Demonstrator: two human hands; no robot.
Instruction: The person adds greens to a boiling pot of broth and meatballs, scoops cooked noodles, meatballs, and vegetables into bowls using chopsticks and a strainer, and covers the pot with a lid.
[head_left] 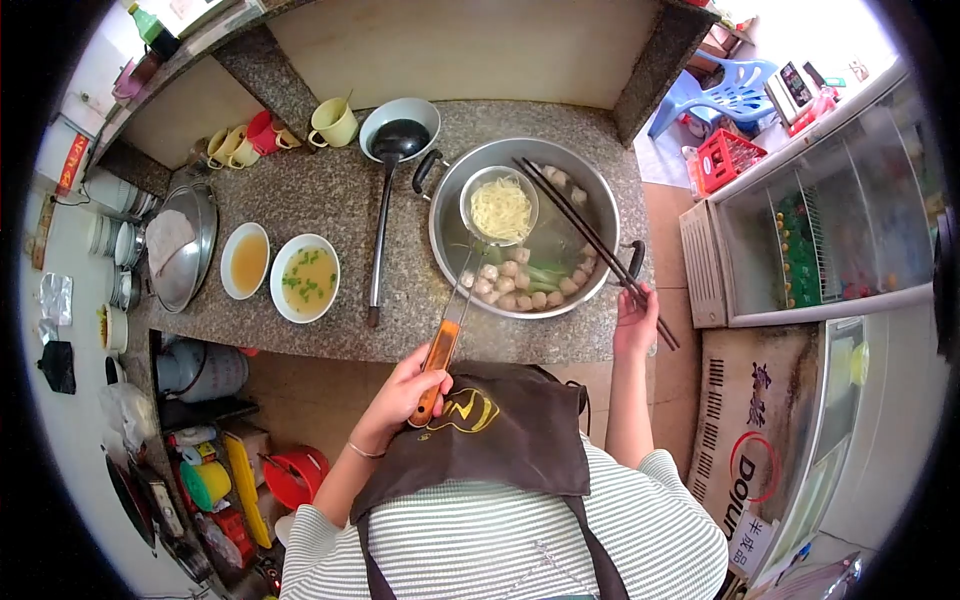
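**Metal strainer of noodles, one; dark chopsticks, one pair**

One strainer, round, is held over the pot; pale, stringy noodles are heaped inside. In the pot, one, wide, metal and two-handled, cloudy liquid, green leaves and many balls, greyish-pink and smooth, are contained; an exact count cannot be given. On speckled stone counter, two white bowls are set to the left: one of plain broth, one of broth with chopped greens. One long-handled dark ladle is rested in a third bowl. The strainer's orange handle is gripped by the left hand, fingers wrapped, forearm angled inward. The chopsticks are pinched in the right hand, forearm extended forward; whether their tips touch the strainer cannot be told.
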